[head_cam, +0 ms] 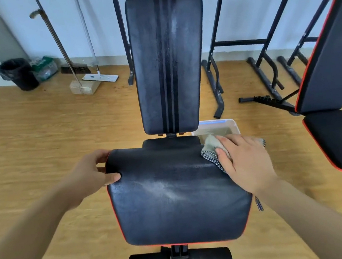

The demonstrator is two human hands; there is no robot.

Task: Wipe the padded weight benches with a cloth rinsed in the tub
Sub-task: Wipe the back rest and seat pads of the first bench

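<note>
While the left hand (93, 171) is gripping the far-left corner of the seat pad (174, 197), the right hand (247, 158) is pressing the cloth (211, 146), fingers flat, over its right edge. Overhanging there, the cloth is probably risking a slide to the floor beside the tub (233, 125) just beyond.

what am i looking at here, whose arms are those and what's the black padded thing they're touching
This is a single picture from a camera worn on a person's head, looking forward and down, so the two bare arms are the wearer's own. There is no robot. The black thing is a weight bench: a padded seat pad near the camera and a long backrest beyond it. The left hand grips the seat's left edge. The right hand presses a cloth flat on the seat's right edge, wiping it. A tub of water stands on the floor just past that hand. A second bench is at the right. By the wall are a bin, a broom and a flat mop.
</note>
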